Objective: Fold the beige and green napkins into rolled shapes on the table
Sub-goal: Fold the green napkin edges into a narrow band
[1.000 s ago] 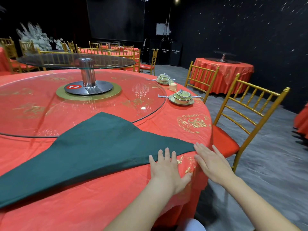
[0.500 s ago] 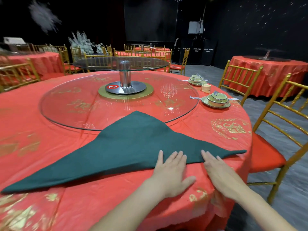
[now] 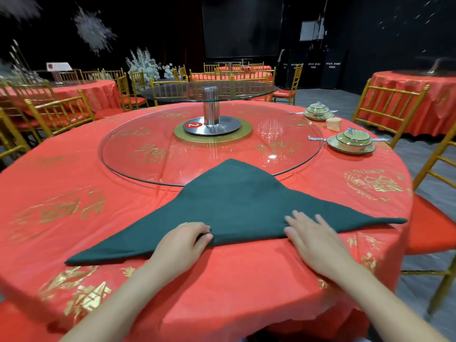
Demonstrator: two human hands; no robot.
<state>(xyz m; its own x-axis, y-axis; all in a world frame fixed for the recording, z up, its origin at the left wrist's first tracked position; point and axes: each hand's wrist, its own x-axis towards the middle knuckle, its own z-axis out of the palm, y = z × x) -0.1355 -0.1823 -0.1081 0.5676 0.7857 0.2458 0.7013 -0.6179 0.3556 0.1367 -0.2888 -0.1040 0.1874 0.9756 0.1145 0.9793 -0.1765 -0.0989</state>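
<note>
The table (image 3: 222,287) carries the green napkin (image 3: 234,203), a flat triangle whose long edge runs under both hands and whose tip points away from them. It looks like soft, light cloth that should roll easily but slacken if let go, so I would take it along that near edge and keep the roll tight. The left hand (image 3: 182,245) curls its fingers on the edge, seemingly pinching it. The right hand (image 3: 313,235) lies flat, fingers spread. Half a second ago both lay flat, closer together.
</note>
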